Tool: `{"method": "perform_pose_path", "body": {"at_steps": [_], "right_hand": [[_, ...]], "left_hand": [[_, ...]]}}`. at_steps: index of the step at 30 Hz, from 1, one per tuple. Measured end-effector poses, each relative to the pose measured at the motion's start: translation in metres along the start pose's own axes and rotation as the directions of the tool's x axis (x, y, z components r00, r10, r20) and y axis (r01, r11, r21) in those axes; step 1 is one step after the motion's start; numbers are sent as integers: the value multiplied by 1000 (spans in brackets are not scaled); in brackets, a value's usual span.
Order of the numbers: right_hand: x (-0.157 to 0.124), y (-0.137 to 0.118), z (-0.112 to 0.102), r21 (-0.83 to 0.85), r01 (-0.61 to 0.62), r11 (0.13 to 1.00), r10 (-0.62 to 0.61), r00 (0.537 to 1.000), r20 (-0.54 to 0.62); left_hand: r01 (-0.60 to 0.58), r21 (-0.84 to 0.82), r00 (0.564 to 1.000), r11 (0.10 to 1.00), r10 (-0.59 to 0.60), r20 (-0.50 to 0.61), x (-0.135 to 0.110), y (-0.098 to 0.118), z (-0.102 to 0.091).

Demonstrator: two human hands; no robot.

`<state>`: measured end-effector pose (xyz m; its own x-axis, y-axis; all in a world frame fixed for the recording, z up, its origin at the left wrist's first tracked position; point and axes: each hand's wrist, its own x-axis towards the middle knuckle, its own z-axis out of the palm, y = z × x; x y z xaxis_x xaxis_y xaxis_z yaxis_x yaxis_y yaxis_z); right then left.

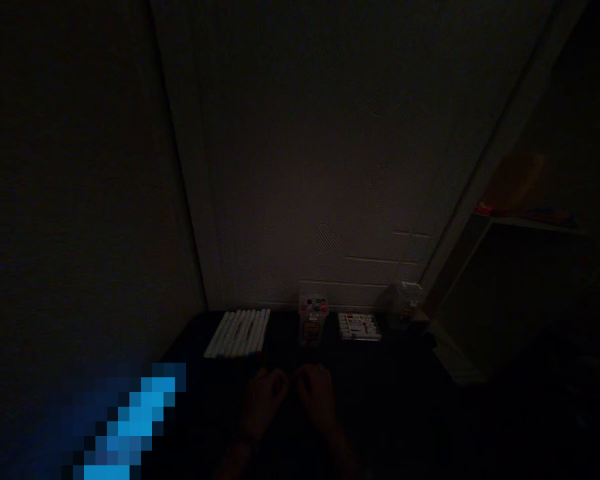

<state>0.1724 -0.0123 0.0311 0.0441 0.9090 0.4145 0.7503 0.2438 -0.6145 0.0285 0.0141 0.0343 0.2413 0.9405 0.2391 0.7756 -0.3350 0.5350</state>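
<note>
The picture is very dark. My left hand (265, 399) lies low in the middle of the view with its fingers curled in. Close beside it, a small gap apart, is my right hand (318, 396), also with curled fingers. Whether either hand holds anything is lost in the dark. Just beyond my hands stands a clear plastic case of markers (312, 327), with coloured cap ends showing at its top. A row of white markers (239, 333) lies side by side to the left. To the right lies a flat clear pack of pens (360, 327) with a printed label.
A clear empty-looking container (409, 300) stands at the back right corner of the dark table (390, 380). Behind rises a wall (280, 200) with embossed hearts and lines. A shelf (530, 221) with an orange item is at right. A pixelated bright blue patch covers the lower left.
</note>
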Motion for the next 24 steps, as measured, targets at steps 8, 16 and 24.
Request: {"method": "perform_pose_path", "body": {"at_steps": [8, 16, 24], "right_hand": [[1, 3, 3, -5, 0, 1000, 0, 1000, 8], [1, -3, -1, 41, -25, 999, 25, 1000, 3], [6, 0, -34, 431, -145, 891, 227, 963, -145]], "left_hand": [[-34, 47, 999, 998, 35, -17, 0, -4, 2], [-48, 93, 998, 995, 50, -23, 0, -4, 4], [-81, 92, 997, 992, 81, 0, 5, -12, 8]]}}
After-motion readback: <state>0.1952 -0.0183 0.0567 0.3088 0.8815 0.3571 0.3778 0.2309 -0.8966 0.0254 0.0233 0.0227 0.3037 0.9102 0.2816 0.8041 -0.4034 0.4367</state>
